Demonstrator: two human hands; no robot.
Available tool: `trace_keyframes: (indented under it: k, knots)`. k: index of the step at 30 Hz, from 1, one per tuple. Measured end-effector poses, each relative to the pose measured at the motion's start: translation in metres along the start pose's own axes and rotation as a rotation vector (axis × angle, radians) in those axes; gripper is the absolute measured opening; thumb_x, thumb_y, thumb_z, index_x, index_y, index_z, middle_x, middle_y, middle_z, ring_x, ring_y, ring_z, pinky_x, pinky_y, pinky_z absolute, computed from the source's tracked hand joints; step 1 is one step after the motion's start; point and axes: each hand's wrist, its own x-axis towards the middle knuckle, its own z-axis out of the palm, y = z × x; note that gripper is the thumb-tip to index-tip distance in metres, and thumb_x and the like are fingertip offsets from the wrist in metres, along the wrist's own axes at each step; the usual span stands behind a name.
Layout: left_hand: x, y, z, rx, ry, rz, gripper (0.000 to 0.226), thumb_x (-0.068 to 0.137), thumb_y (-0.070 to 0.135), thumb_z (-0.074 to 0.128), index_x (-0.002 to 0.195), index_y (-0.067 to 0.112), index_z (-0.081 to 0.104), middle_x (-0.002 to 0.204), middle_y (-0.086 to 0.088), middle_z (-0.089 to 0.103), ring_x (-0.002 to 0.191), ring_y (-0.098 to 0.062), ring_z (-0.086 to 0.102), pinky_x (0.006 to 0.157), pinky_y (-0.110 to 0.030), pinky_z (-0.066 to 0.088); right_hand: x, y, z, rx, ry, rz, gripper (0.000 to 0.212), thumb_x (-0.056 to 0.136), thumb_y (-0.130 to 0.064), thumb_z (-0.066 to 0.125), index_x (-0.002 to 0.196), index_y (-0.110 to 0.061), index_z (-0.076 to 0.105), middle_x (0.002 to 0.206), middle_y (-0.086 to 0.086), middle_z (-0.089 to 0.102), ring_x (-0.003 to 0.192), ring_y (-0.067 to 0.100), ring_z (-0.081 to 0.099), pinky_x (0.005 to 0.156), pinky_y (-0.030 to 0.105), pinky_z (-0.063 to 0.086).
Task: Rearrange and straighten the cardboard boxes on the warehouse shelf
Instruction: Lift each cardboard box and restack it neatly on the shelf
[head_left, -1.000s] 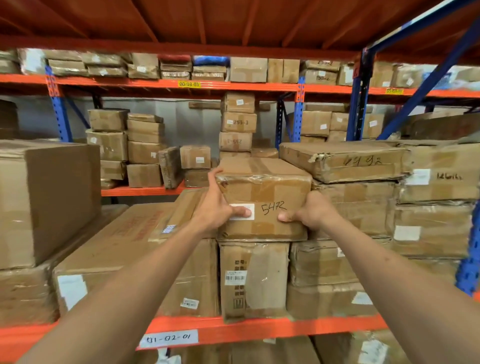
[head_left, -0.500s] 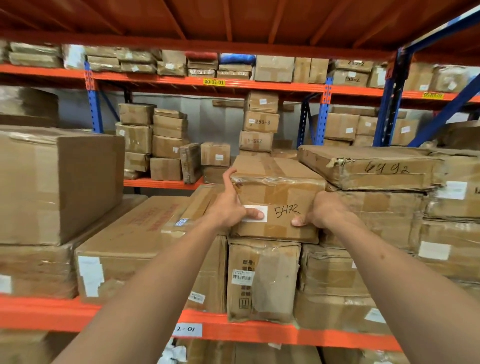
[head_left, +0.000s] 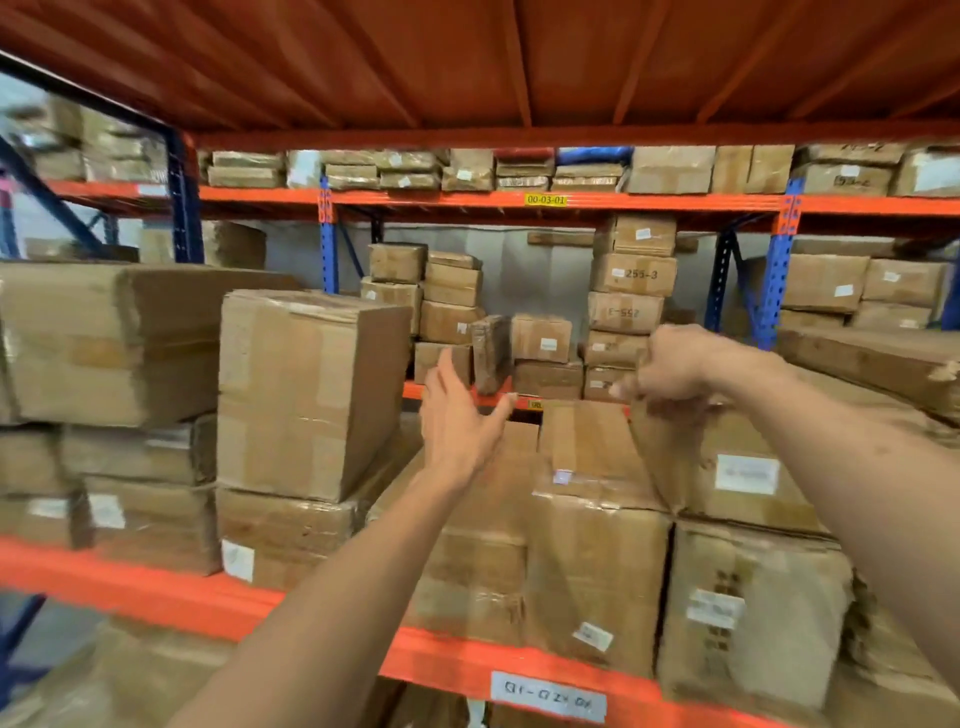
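Left hand (head_left: 457, 421) open & empty, right hand (head_left: 675, 369) curled on box (head_left: 727, 467) top edge w/ blur, grip unclear; prob best to square it flush w/ stack below.

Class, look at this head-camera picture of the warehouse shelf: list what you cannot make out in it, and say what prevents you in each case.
- Right hand: motion blur; whether it grips the box below is unclear.
- White label on that box: text blurred.
- Handwritten beam tag: smeared, only partly legible.
- Long box at right: cut off by the frame edge.
- Left hand: open, contact with boxes unclear.
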Motion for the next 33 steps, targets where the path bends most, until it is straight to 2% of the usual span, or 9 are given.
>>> trace_keyframes:
  k: [2,4,10,14,18,23,26,29,33]
  knots:
    - [0.017,-0.045,-0.038,0.173,0.118,-0.034,0.114,0.08,0.061,0.073,0.158,0.008,0.009,0.161,-0.025,0.022,0.149,-0.04,0.02,0.122,-0.053,0.018,0.014,-0.061,0.018,-0.013,0.025,-0.13,0.047,0.081,-0.054,0.079,0.098,-0.011,0.073,0.095,0.007,0.077,0.079,0.021,0.074,0.065,0.036,0.063]
    - [0.035,-0.088,-0.072,0.292,0.123,-0.122,0.124,0.075,0.068,0.073,0.158,0.005,0.004,0.162,-0.03,0.012,0.15,-0.045,0.011,0.122,-0.054,0.007,0.026,-0.12,0.038,-0.037,0.049,-0.23,0.065,0.079,-0.061,0.077,0.126,-0.019,0.064,0.125,0.005,0.067,0.108,0.026,0.064,0.092,0.044,0.056]
    - [0.066,-0.185,-0.138,0.356,0.031,-0.353,0.151,0.06,0.078,0.076,0.156,0.003,-0.014,0.161,-0.035,-0.001,0.15,-0.048,0.004,0.122,-0.054,0.007,0.056,-0.269,0.09,0.028,0.104,-0.415,0.102,0.08,-0.064,0.074,0.159,-0.028,0.02,0.162,0.016,0.027,0.147,0.041,0.028,0.114,0.058,0.032]
    - [0.085,-0.216,-0.153,0.267,-0.008,-0.413,0.161,0.055,0.075,0.083,0.153,0.01,-0.028,0.162,-0.033,-0.01,0.151,-0.047,-0.002,0.121,-0.056,0.003,0.073,-0.337,0.113,-0.009,0.151,-0.523,0.104,0.08,-0.058,0.077,0.159,-0.032,0.013,0.165,0.014,0.014,0.151,0.039,0.009,0.117,0.065,0.02]
    - [0.098,-0.231,-0.15,0.206,-0.014,-0.419,0.166,0.05,0.075,0.084,0.153,0.009,-0.027,0.161,-0.031,0.007,0.149,-0.045,0.012,0.121,-0.059,0.013,0.089,-0.365,0.134,-0.073,0.128,-0.576,0.113,0.076,-0.055,0.082,0.159,-0.036,0.007,0.168,0.01,0.006,0.153,0.036,-0.002,0.116,0.069,0.009]
    - [0.099,-0.248,-0.147,0.035,0.018,-0.412,0.16,0.048,0.079,0.082,0.158,0.015,-0.014,0.16,-0.021,0.011,0.148,-0.042,0.016,0.12,-0.058,0.019,0.102,-0.357,0.146,-0.116,0.217,-0.542,0.113,0.074,-0.057,0.082,0.158,-0.033,0.011,0.159,0.014,0.031,0.145,0.036,0.028,0.108,0.056,0.037]
    - [0.1,-0.261,-0.151,-0.198,0.091,-0.484,0.151,0.049,0.082,0.078,0.159,0.02,-0.003,0.164,-0.02,0.013,0.151,-0.04,0.016,0.12,-0.06,0.021,0.103,-0.348,0.15,-0.072,0.288,-0.53,0.104,0.074,-0.056,0.082,0.154,-0.028,0.022,0.153,0.013,0.04,0.14,0.034,0.036,0.105,0.053,0.04]
    - [0.092,-0.277,-0.15,-0.2,0.047,-0.622,0.143,0.053,0.084,0.076,0.159,0.017,0.008,0.162,-0.022,0.019,0.148,-0.043,0.022,0.117,-0.062,0.026,0.104,-0.335,0.153,-0.035,0.326,-0.508,0.096,0.074,-0.057,0.081,0.149,-0.025,0.029,0.149,0.011,0.045,0.137,0.032,0.04,0.102,0.052,0.041]
    - [0.079,-0.289,-0.146,-0.344,-0.06,-0.655,0.129,0.05,0.079,0.08,0.151,0.017,0.031,0.143,-0.01,0.049,0.127,-0.031,0.051,0.106,-0.048,0.046,0.105,-0.304,0.154,0.095,0.358,-0.438,0.094,0.072,-0.061,0.081,0.144,-0.027,0.031,0.145,0.008,0.047,0.135,0.03,0.042,0.1,0.051,0.041]
